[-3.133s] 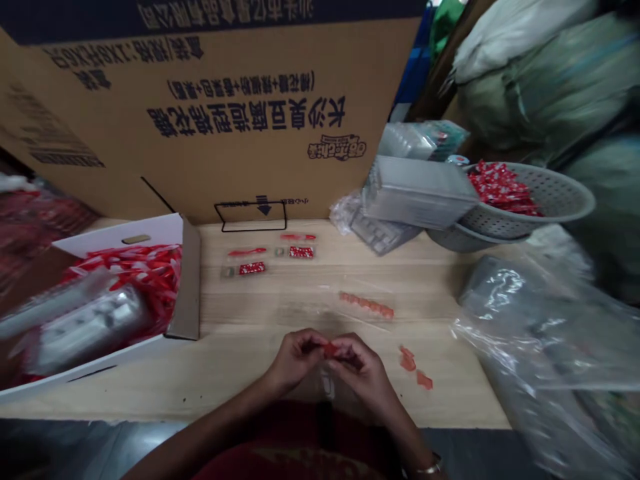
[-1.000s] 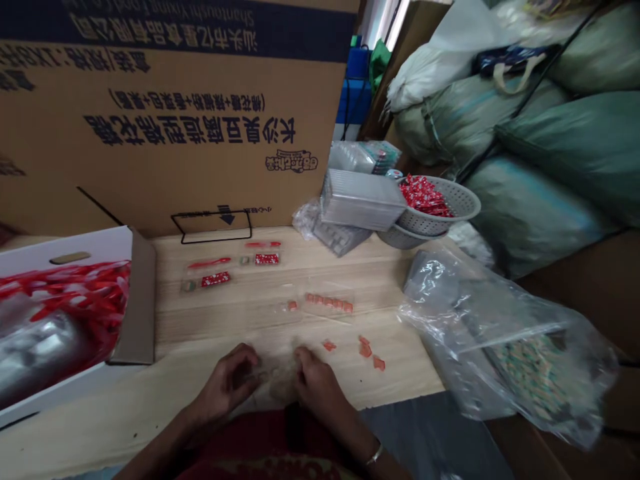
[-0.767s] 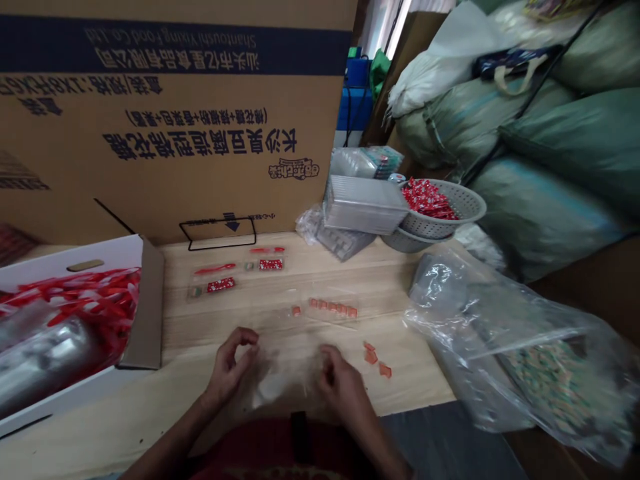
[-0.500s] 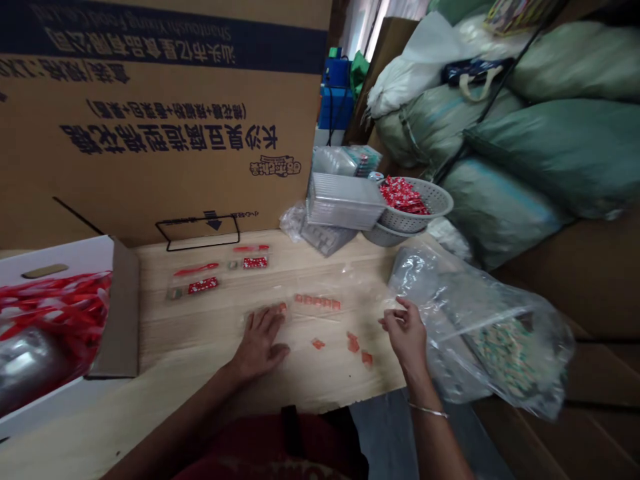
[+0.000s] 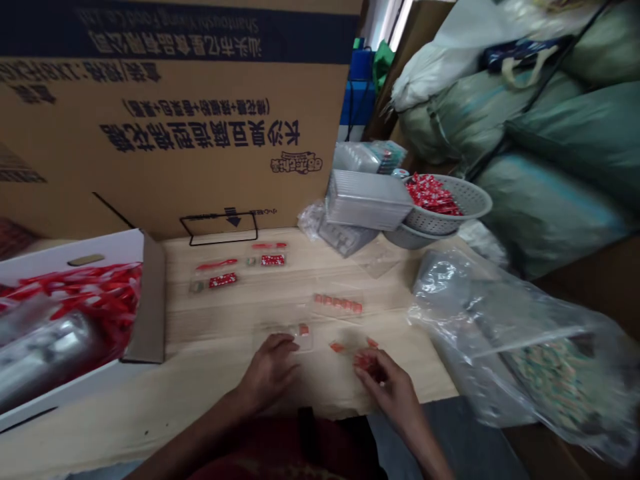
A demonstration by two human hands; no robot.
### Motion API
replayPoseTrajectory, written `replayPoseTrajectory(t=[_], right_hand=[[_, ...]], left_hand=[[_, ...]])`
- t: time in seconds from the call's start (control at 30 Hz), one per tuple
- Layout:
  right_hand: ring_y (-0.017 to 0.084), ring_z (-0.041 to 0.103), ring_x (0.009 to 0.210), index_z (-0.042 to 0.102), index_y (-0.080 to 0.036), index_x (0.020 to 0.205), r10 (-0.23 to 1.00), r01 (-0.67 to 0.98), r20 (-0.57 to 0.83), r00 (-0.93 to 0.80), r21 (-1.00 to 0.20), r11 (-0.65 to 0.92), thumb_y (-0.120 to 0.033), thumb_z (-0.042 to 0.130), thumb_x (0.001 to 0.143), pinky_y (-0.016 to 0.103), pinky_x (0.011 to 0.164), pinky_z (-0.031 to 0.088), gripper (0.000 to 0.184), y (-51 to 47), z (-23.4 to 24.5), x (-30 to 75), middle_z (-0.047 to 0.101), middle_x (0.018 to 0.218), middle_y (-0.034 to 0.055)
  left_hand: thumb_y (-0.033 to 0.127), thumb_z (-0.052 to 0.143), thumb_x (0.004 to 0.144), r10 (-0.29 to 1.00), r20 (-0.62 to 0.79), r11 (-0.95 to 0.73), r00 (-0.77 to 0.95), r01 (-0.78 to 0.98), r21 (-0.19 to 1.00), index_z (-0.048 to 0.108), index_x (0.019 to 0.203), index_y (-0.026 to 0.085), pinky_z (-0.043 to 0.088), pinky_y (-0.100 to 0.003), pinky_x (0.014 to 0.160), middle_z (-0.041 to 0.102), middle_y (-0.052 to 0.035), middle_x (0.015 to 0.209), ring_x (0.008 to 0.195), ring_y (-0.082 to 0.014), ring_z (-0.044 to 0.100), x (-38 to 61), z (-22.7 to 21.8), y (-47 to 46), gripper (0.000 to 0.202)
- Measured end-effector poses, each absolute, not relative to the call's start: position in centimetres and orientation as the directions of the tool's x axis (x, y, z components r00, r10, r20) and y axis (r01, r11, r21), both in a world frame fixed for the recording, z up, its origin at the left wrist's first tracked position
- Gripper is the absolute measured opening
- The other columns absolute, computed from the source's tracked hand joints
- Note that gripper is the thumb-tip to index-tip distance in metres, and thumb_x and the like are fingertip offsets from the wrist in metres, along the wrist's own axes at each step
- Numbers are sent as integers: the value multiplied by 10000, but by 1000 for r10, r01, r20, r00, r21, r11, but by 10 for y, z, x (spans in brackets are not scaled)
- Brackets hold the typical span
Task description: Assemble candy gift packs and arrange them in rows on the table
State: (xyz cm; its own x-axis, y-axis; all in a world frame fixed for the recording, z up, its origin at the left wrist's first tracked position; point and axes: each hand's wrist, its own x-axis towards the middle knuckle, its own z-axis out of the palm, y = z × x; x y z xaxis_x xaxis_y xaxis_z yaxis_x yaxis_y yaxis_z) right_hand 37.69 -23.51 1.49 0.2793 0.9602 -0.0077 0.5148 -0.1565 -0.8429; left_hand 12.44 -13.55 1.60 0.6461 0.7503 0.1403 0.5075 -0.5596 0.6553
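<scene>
My left hand (image 5: 270, 373) is over the wood-topped table, fingers loosely curled and thumb apart, beside the near edge of a clear plastic tray (image 5: 306, 343). One small orange-red piece (image 5: 303, 329) sits in that tray. My right hand (image 5: 387, 383) pinches a small orange-red piece (image 5: 363, 361) between thumb and fingers; blur hides its shape. Loose orange-red pieces (image 5: 338, 347) lie close to that hand. Behind them is a second clear tray (image 5: 336, 315) with a row of several orange-red pieces.
Two filled clear packs (image 5: 223, 280) with red strips lie at the back. A white box (image 5: 153, 300) of red packets stands left, a large carton (image 5: 200, 180) behind. Stacked clear trays (image 5: 367, 199), a grey basket (image 5: 470, 197) and a plastic bag (image 5: 500, 333) line the right.
My right hand has moved from beside the plastic bag in to the loose pieces and closed on one. My left hand has drawn back from the tray. The view has turned left.
</scene>
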Motion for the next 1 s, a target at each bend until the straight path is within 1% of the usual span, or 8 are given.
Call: replayPoseTrajectory(t=[0.07,0.13,0.27,0.37,0.57,0.67,0.83,1.0], right_hand=[[173,600,701,612,-207,970,984,454,37,173,-890,-46,-366,577,832,268,633,481,214,-217,21,353,632,770,19],[177,606,784,613,-213,944,991,477,129,38,-874,95,-287,559,856,279,701,484,127,-196,26,330,651,838,27],[198,576,862,625,-211,917,950,671,258,-178,-674,309,-173,534,890,335,793,446,102,-156,21,304,659,890,40],[201,559,828,637,-204,845,939,780,226,-260,-523,342,-142,589,866,349,787,425,82,-135,12,295,657,830,25],[201,564,869,662,-219,906,939,844,191,-285,-414,341,-147,599,860,353,813,429,106,-133,15,288,666,881,29],[220,562,935,635,-213,1023,945,865,275,-175,-416,281,-154,528,885,369,836,447,184,-161,19,312,655,980,60],[228,600,876,596,-175,1100,905,858,294,309,-497,-131,-279,475,883,357,731,509,270,-219,-1,387,603,1007,102],[179,607,755,647,-191,930,935,725,187,300,-682,-97,-312,469,886,300,692,516,220,-218,-6,404,598,843,54]], left_hand=[[242,541,824,808,123,-475,577,513,715,630,954,185,504,-339,805,662,-78,952,898,-198,609,122,21,-134,168],[225,556,806,839,147,-482,523,591,647,640,895,183,491,-379,804,657,-78,911,883,-222,592,117,19,-130,129],[138,552,763,827,219,-554,518,685,473,642,777,180,467,-418,835,632,-100,972,947,-252,552,104,4,-122,100],[121,523,797,792,244,-601,560,647,469,630,735,186,470,-381,839,615,-94,991,988,-237,543,97,-5,-120,140],[155,517,841,730,355,-681,584,584,442,631,756,179,471,-358,806,607,-106,1001,967,-230,553,94,-4,-120,145],[177,512,859,694,417,-720,586,565,404,624,770,180,468,-358,794,614,-104,988,955,-229,561,92,-5,-117,144],[167,550,839,634,549,-768,545,532,358,626,846,189,465,-364,810,633,-96,1025,992,-235,559,94,-8,-119,79],[125,546,825,640,570,-767,515,464,443,620,900,193,481,-333,814,644,-86,1045,965,-199,586,110,7,-128,125]])
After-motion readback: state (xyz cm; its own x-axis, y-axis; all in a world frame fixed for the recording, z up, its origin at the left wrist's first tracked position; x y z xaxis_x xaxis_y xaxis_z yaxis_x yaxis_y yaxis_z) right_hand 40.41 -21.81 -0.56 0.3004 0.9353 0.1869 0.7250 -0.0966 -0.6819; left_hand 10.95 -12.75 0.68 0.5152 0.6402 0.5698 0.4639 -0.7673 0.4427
